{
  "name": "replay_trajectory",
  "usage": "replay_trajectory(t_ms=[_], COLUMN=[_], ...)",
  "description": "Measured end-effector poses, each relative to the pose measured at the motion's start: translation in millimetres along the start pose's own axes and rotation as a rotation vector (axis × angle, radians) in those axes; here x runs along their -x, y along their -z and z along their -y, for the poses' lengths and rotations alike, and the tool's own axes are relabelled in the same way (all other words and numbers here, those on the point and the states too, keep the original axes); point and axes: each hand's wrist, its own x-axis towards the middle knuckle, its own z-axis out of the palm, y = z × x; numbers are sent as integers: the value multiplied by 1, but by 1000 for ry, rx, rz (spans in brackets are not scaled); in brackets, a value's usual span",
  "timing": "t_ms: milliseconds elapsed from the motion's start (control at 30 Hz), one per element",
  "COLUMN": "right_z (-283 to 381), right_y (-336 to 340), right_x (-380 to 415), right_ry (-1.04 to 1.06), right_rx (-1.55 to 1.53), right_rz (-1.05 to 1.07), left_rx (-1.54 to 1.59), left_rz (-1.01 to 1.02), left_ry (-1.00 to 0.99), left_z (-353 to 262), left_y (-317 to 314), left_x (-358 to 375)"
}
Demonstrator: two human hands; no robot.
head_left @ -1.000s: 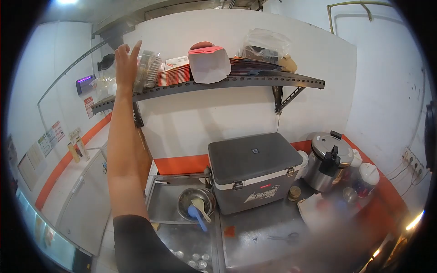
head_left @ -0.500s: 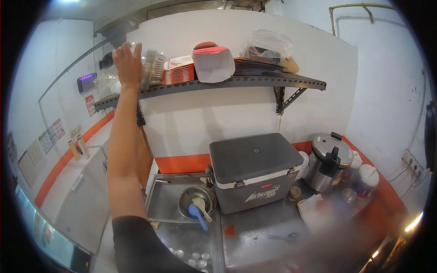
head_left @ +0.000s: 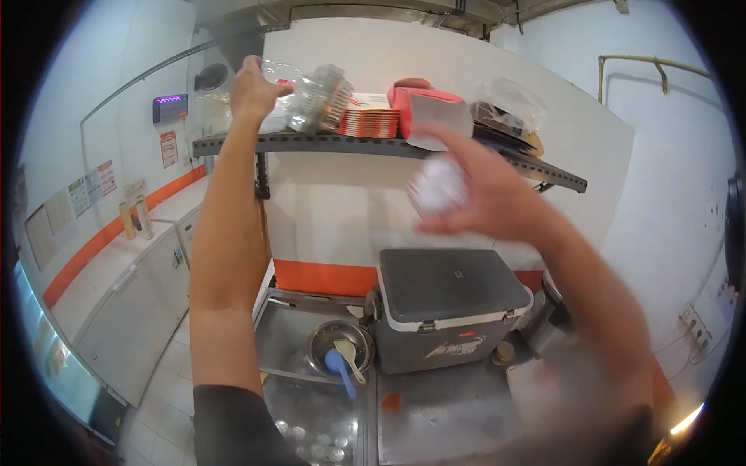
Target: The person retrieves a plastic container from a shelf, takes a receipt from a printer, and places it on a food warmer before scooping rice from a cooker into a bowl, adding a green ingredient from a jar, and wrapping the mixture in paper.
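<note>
My left hand [head_left: 258, 89] is raised at the left part of the wall shelf [head_left: 311, 144], with thumb and fingers around the edge of a clear plastic bag [head_left: 281, 76]. Right beside it, a stack of clear plastic containers or lids [head_left: 320, 97] leans on the shelf, tilted. In front of the shelf's middle, my right hand [head_left: 486, 190] is blurred by motion, its fingers curved round a whitish round object [head_left: 439, 185]. Behind that hand are a pink and white packet [head_left: 431, 113] and a pile of red and white boxes [head_left: 369, 120].
Below the shelf stands a grey cooler box [head_left: 451, 311] on the metal counter [head_left: 443, 419]. A steel bowl [head_left: 315, 346] with a blue scoop [head_left: 339, 371] and a pale scoop sits left of it. A steel pot [head_left: 540, 322] is partly behind my right arm.
My right hand has come into view with a whitish object. The view has shifted. The clear containers beside my left hand now lean more, and my left hand's thumb points right.
</note>
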Motion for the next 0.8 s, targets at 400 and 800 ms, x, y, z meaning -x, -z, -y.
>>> replay_trajectory(t_ms=[400,800], right_z=[-19,18], right_y=[-96,-142], right_x=[-229,-259], right_ry=[-549,-518], right_rx=[403,875], right_rz=[815,982], left_rx=[280,113], left_rz=[12,-161], left_ry=[-347,-690], left_z=[15,14], left_y=[-10,-26], left_x=[-3,-23])
